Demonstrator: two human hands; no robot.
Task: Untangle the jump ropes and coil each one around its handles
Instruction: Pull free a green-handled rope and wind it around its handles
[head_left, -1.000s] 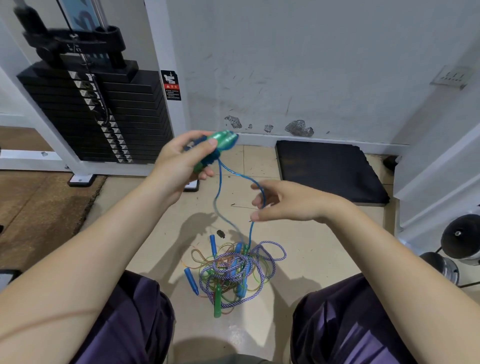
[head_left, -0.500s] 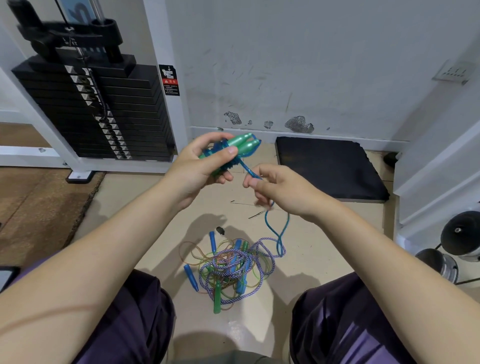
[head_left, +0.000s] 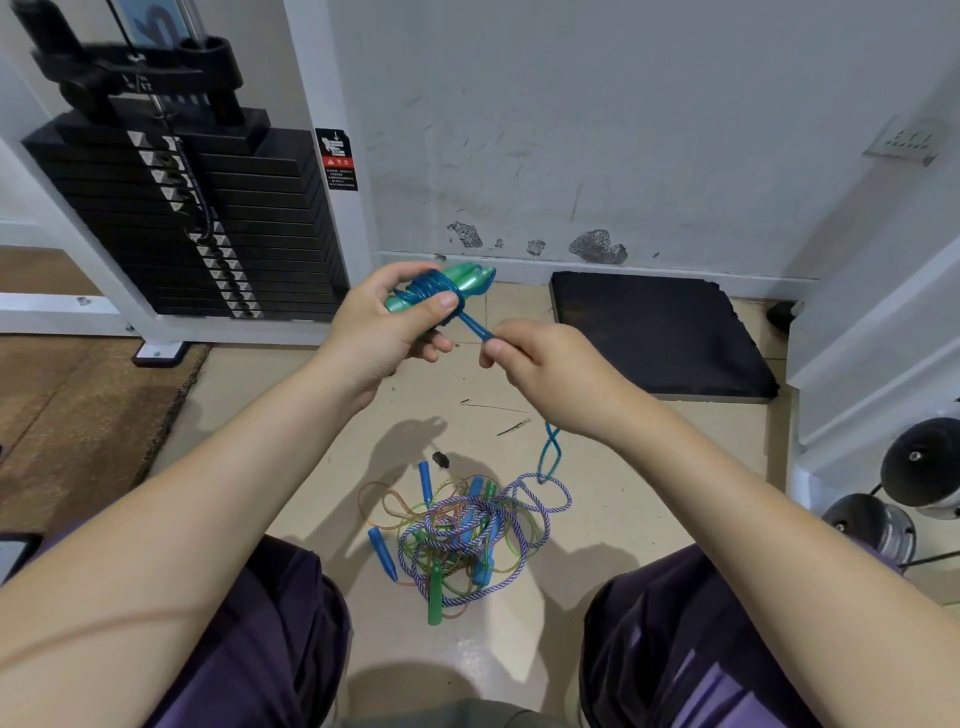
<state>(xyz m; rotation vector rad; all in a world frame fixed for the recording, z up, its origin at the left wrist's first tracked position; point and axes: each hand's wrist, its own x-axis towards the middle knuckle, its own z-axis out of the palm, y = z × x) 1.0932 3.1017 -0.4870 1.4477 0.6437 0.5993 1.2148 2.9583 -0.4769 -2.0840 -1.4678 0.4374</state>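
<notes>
My left hand (head_left: 387, 325) grips a pair of teal-green handles (head_left: 467, 280) with blue rope (head_left: 431, 288) wound round them. My right hand (head_left: 545, 366) pinches the same blue rope close to the handles and pulls it taut. The rope's tail (head_left: 549, 453) hangs in a loop below my right hand down to the floor. On the floor between my knees lies a tangled pile of jump ropes (head_left: 462, 530): a purple-white braided rope, thin clear coloured cords, blue handles (head_left: 383, 553) and a green handle (head_left: 435, 592).
A black weight stack (head_left: 171, 218) in a white frame stands at the back left. A dark foam mat (head_left: 654, 332) lies against the wall at the right. Dumbbell ends (head_left: 919, 467) sit at the far right. A brown mat (head_left: 62, 410) covers the floor at left.
My right hand has moved up and in toward the handles, adding turns of blue rope. The hanging tail has become shorter and lifted off the pile.
</notes>
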